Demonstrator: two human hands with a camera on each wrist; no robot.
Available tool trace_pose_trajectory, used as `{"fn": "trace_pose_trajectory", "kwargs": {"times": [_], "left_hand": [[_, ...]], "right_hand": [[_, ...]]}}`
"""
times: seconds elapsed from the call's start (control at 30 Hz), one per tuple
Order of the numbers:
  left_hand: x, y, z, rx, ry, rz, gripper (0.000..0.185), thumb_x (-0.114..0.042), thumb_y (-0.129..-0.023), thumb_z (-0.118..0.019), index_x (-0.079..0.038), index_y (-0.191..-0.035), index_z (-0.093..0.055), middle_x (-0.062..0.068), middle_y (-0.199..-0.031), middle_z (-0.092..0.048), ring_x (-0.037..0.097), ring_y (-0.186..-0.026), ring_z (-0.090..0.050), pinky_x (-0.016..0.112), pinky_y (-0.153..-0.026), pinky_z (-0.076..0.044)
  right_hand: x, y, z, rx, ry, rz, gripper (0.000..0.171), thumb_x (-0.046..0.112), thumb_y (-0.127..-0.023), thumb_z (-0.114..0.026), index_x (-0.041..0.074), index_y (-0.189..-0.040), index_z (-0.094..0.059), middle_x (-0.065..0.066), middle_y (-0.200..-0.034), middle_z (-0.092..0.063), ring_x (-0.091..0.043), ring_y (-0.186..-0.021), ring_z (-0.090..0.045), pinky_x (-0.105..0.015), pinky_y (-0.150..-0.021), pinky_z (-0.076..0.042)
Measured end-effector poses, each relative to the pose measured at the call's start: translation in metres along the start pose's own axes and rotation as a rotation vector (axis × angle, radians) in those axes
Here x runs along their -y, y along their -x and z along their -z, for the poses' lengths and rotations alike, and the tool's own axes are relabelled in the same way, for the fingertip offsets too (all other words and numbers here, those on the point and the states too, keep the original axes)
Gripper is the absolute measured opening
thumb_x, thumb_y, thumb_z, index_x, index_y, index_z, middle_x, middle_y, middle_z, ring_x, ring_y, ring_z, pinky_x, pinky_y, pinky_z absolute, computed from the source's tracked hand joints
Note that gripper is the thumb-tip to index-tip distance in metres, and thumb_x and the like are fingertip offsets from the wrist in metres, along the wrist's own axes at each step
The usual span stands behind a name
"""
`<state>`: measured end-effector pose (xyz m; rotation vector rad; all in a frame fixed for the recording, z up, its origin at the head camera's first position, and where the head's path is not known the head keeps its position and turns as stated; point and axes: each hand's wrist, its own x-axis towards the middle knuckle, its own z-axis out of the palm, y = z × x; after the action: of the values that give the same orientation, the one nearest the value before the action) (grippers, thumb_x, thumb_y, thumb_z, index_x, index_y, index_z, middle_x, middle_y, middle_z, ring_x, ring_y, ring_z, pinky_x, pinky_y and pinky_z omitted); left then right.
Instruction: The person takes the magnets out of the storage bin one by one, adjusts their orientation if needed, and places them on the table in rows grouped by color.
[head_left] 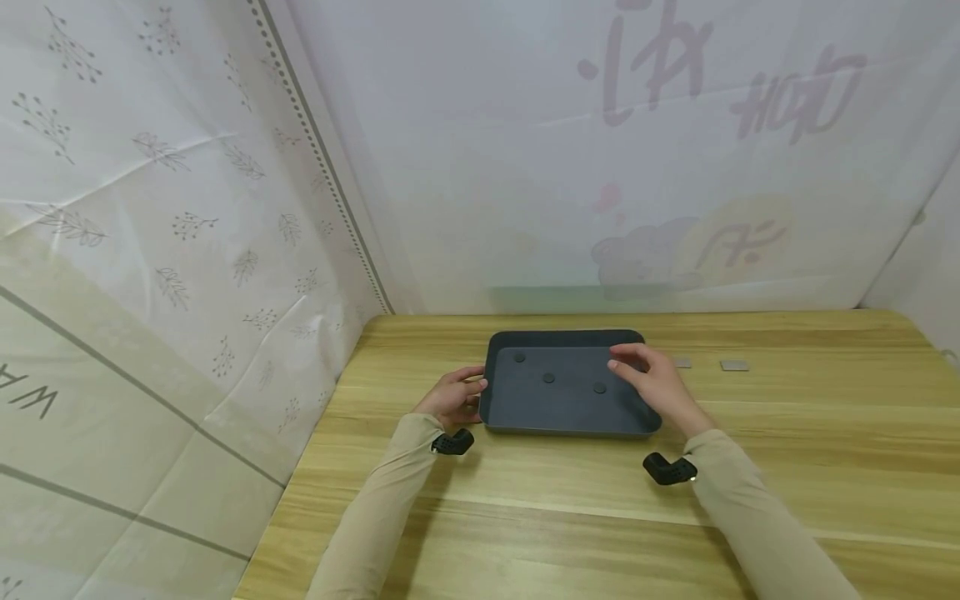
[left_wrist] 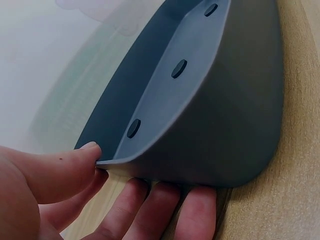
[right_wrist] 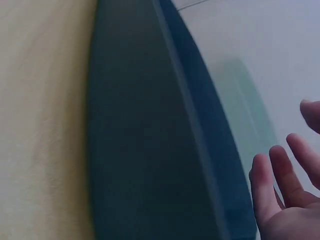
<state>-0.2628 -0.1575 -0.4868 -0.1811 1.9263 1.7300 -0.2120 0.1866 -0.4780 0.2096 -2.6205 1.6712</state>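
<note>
A dark grey rectangular tray with raised walls lies on the wooden table. Three small dark round discs sit on its floor: one disc near the back left, another disc in the middle, a third disc toward the right. At the tray's left end my left hand pinches the rim, thumb on top and fingers against the outer wall, as the left wrist view shows. My right hand hovers over the right end, thumb and fingers apart, with nothing seen between them.
Two thin grey flat pieces lie right of the tray: one piece partly behind my right hand, the other piece farther right. A printed white curtain hangs behind the table, and a leaf-patterned curtain at the left.
</note>
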Motion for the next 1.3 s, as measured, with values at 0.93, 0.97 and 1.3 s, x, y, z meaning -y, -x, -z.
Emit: {"fn": "trace_pose_trajectory", "kwargs": {"times": [0.93, 0.97, 1.3], "left_hand": [[-0.002, 0.004, -0.004, -0.013, 0.013, -0.001, 0.045, -0.013, -0.100, -0.052, -0.016, -0.145, -0.045, 0.018, -0.125, -0.061, 0.020, -0.083, -0.063, 0.035, -0.066, -0.052], [-0.003, 0.004, -0.004, -0.013, 0.013, -0.001, 0.045, -0.013, -0.100, -0.052, -0.016, -0.144, -0.045, 0.018, -0.125, -0.061, 0.020, -0.083, -0.063, 0.035, -0.066, -0.052], [-0.002, 0.004, -0.003, -0.002, 0.029, -0.004, 0.046, -0.013, -0.100, -0.052, -0.016, -0.146, -0.044, 0.018, -0.126, -0.059, 0.020, -0.084, -0.062, 0.035, -0.068, -0.052]], "right_hand": [[-0.021, -0.011, -0.034, 0.003, 0.345, 0.003, 0.031, 0.003, -0.083, -0.071, -0.011, -0.110, -0.066, -0.027, -0.111, -0.062, -0.029, -0.088, -0.058, -0.043, -0.076, -0.049], [-0.021, -0.011, -0.035, -0.001, 0.350, -0.003, 0.031, 0.003, -0.083, -0.071, -0.011, -0.110, -0.067, -0.027, -0.111, -0.061, -0.029, -0.088, -0.057, -0.043, -0.076, -0.049], [-0.019, -0.010, -0.039, -0.022, 0.368, -0.033, 0.027, 0.004, -0.083, -0.072, -0.010, -0.107, -0.068, -0.028, -0.114, -0.054, -0.032, -0.091, -0.055, -0.045, -0.079, -0.048]]}}
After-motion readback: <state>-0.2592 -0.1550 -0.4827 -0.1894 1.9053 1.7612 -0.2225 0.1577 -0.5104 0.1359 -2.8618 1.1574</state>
